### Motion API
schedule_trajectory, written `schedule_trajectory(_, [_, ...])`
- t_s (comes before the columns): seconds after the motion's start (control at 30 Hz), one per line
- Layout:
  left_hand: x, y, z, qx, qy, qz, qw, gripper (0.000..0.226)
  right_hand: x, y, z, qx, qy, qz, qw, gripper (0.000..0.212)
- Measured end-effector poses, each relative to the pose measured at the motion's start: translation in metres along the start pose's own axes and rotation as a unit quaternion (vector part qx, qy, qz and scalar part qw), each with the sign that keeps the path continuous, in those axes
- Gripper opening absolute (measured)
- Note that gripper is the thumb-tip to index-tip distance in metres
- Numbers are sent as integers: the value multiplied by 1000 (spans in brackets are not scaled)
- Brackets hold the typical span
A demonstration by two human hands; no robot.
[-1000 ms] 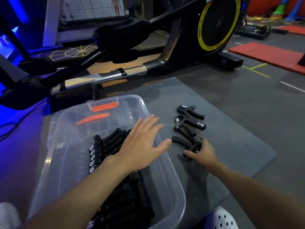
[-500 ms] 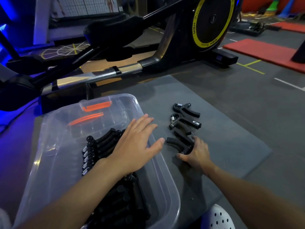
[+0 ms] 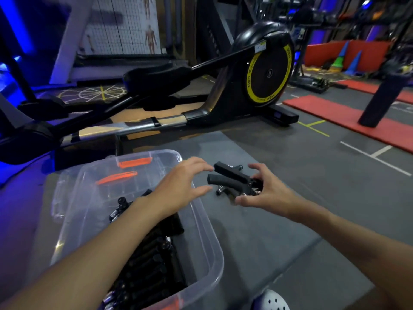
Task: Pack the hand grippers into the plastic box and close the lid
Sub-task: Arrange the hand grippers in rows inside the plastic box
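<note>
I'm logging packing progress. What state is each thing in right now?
plastic box: open, no lid on it, partly filled.
packed hand grippers: lying in rows inside the box.
held hand grippers: bunched together, outside the box.
right hand: grips the bunch.
left hand: open, fingers spread, next to the bunch.

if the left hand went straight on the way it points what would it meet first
Likely the handle ends of the hand grippers that the right hand holds; the open left hand points at them, though depth is uncertain.
</note>
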State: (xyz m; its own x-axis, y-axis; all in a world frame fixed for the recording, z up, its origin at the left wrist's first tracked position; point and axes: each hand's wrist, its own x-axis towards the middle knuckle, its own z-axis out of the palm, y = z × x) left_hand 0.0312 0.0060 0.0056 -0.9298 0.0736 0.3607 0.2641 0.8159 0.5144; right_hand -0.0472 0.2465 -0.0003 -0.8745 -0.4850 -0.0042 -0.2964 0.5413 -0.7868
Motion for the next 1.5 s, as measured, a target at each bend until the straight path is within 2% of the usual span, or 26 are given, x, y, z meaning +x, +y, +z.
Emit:
schedule_trajectory(0.1, [-1, 10, -10, 15, 4, 34, 999, 33, -13, -26, -6, 33, -31, -14, 999, 92])
schedule_trajectory(0.2, [-12, 15, -23, 22, 31, 39, 999, 32, -23, -46, -3, 96, -55, -23, 994, 85])
schedule_trajectory(0.3, [-29, 13, -35, 0, 55, -6, 998, 28, -25, -59, -2, 134, -51, -35, 989, 69])
schedule_trajectory(0.47, [-50, 2, -44, -65, 84, -106, 989, 16, -16, -66, 1, 195, -48, -84, 976, 23])
schedule_trajectory(0.6, [-54, 2, -49, -105, 65, -125, 984, 12, -7, -71, 7, 210, -46, -109, 970, 18])
schedule_trajectory(0.73, [-50, 12, -55, -136, 60, -77, 986, 29, 1, -76, 16, 213, -72, -126, 966, 11])
schedule_trajectory(0.87, [-45, 21, -61, -127, 46, -29, 990, 39, 4, -81, 27, 234, -90, -125, 960, 12])
schedule_trajectory(1.07, [-48, 23, -64, -140, 51, -1, 989, 23, 12, -79, 44, 250, -93, -99, 959, 23])
schedule_trajectory(1.13, [-54, 17, -61, -171, 71, -25, 982, 19, 12, -75, 57, 245, -64, -72, 965, 26])
schedule_trajectory(1.2, [-62, 8, -55, -190, 107, -73, 973, 17, 9, -68, 71, 190, -45, -61, 979, 26])
schedule_trajectory(1.3, [-76, -12, -38, -204, 137, -152, 957, 22, -2, -58, 89, 77, -78, -79, 991, 31])
schedule_trajectory(1.5, [-97, -46, -2, -131, 65, -187, 971, 26, -13, -37, 110, -42, -126, -102, 986, 59])
